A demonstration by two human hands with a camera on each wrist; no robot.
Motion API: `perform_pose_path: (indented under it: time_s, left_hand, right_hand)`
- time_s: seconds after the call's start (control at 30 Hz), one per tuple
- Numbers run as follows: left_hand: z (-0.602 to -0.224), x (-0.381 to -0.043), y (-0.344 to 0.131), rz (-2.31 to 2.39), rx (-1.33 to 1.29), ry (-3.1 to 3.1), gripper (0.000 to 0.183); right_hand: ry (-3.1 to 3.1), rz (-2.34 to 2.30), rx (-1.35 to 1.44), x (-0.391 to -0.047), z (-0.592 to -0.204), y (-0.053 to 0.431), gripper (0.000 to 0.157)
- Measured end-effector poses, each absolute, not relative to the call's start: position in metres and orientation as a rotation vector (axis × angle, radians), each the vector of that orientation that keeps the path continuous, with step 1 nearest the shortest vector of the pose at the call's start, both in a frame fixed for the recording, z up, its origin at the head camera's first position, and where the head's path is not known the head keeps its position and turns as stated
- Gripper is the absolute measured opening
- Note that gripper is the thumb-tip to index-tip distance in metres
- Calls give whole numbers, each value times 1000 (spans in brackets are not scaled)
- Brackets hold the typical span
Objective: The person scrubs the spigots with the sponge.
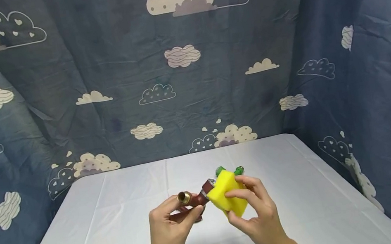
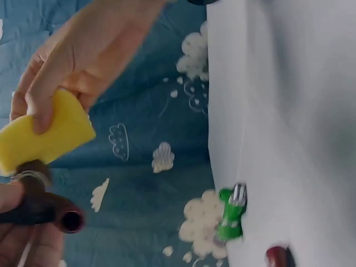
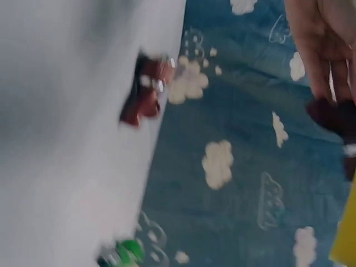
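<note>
Fitting [image 1: 200, 198]: dark red, above table [image 1: 119, 220], fingers of left hand [image 1: 172, 224] curled round it
Sponge [image 1: 223, 185]: pinched by right hand [image 1: 261, 215], against fitting's right end
Wiping: likely step; next calls for turning the fitting

A white-covered table [image 1: 120, 228], on it a green fitting [image 2: 231, 216] and a dark red fitting [image 3: 148, 93].

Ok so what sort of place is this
Probably an indoor booth set up for tabletop work: a cloud-patterned curtain hangs behind and beside a white table, and a yellow sponge is held above it.
</note>
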State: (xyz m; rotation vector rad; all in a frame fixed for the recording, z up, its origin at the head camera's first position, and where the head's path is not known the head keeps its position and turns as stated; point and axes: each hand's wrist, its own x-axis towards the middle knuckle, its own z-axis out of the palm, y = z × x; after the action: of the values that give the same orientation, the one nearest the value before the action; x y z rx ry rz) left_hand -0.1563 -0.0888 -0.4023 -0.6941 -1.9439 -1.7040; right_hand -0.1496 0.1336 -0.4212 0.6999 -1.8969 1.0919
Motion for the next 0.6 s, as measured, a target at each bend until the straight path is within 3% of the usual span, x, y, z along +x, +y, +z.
perform_pose_path:
  time_s: [0.27,0.4,0.6]
  left_hand:
    - [-398,-154,-99,-1221,-1020,-1992,25]
    - [-394,-156,-108,-1118,-1089,-1999,30]
    - [-396,-161,-119,-1216,-1144,-2002,27]
  right_hand:
    - [-2108,875,798,-146,-397,147,57]
    - [-2219,1096,731,-148,-394,148,55]
    - [-2293,1703,708,-156,-398,151,36]
